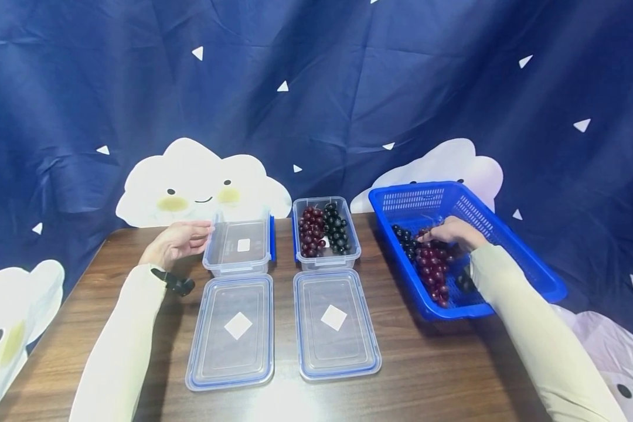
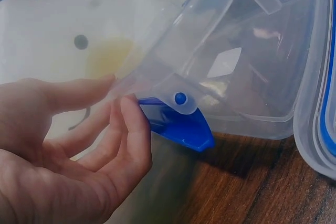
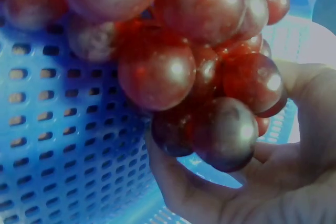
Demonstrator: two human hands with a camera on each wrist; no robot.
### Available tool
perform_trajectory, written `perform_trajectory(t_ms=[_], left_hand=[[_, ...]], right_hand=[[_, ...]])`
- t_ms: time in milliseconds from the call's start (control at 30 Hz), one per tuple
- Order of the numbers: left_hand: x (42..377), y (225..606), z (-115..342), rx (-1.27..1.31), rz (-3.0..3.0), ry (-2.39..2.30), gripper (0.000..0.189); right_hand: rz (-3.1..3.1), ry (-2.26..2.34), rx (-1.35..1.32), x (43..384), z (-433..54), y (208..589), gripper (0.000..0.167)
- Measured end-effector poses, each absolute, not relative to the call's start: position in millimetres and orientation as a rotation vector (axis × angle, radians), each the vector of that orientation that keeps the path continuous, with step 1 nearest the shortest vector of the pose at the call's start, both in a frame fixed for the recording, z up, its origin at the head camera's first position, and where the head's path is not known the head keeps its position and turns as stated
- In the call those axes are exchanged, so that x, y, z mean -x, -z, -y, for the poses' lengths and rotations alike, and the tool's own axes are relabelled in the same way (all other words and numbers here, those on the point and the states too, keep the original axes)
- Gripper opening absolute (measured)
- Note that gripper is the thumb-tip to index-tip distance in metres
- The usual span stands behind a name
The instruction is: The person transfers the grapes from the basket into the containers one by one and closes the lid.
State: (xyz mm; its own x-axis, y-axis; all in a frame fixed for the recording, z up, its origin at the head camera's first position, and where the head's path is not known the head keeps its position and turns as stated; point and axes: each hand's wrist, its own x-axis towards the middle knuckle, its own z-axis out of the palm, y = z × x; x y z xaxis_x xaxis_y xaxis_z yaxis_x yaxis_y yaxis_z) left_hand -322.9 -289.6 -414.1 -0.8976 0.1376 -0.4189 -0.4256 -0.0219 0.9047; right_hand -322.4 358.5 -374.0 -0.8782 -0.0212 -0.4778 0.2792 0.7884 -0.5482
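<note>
At the left of the table my left hand (image 1: 181, 240) pinches the side edge of a clear plastic food container (image 1: 224, 271), near its blue latch (image 2: 181, 127). A white label shows inside that container, with no fruit in it. My right hand (image 1: 453, 231) reaches into a blue basket (image 1: 527, 258) and grips a bunch of red grapes (image 1: 434, 269). In the right wrist view its fingers curl round the lower end of the red grapes (image 3: 157, 69). Dark grapes (image 1: 405, 240) lie beside that bunch in the basket.
A second clear container (image 1: 327, 265) holds one red and one black bunch of grapes. Two clear lids with blue seals, the left lid (image 1: 232, 351) and the right lid (image 1: 340, 346), lie flat before the containers. A blue curtain (image 1: 316, 105) hangs behind the table.
</note>
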Motion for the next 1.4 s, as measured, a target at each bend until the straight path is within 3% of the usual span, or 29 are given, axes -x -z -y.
perform_trajectory(t_ms=[133, 267, 333, 600, 767, 833, 1100, 1400], left_hand=[[321.3, 413.9, 290.9, 0.293, -1.875, -1.982, 0.035], [320.6, 414.2, 289.3, 0.306, -1.863, -1.993, 0.04], [320.6, 414.8, 288.3, 0.314, -1.85, -2.002, 0.045], [321.8, 418.1, 286.9, 0.317, -1.85, -2.007, 0.036], [323.4, 419.5, 284.5, 0.337, -1.894, -1.976, 0.052], [324.0, 419.2, 283.9, 0.339, -1.921, -1.952, 0.057], [322.8, 414.8, 282.1, 0.344, -1.948, -1.932, 0.062], [320.4, 412.6, 281.1, 0.353, -1.949, -1.948, 0.055]], right_hand=[[-2.525, 0.872, -0.205, 326.0, -360.4, 373.2, 0.082], [-2.585, 0.925, -0.194, 324.8, -365.1, 373.0, 0.049], [-2.611, 0.978, -0.178, 324.6, -366.5, 372.7, 0.042], [-2.787, 1.099, -0.13, 326.0, -366.7, 366.7, 0.057], [-2.792, 1.162, -0.159, 325.2, -365.4, 359.5, 0.099], [-2.792, 1.217, -0.145, 325.1, -363.9, 356.1, 0.105], [-2.955, 1.373, -0.051, 323.8, -352.1, 335.6, 0.088], [-3.057, 1.513, -0.005, 320.6, -322.7, 300.1, 0.077]])
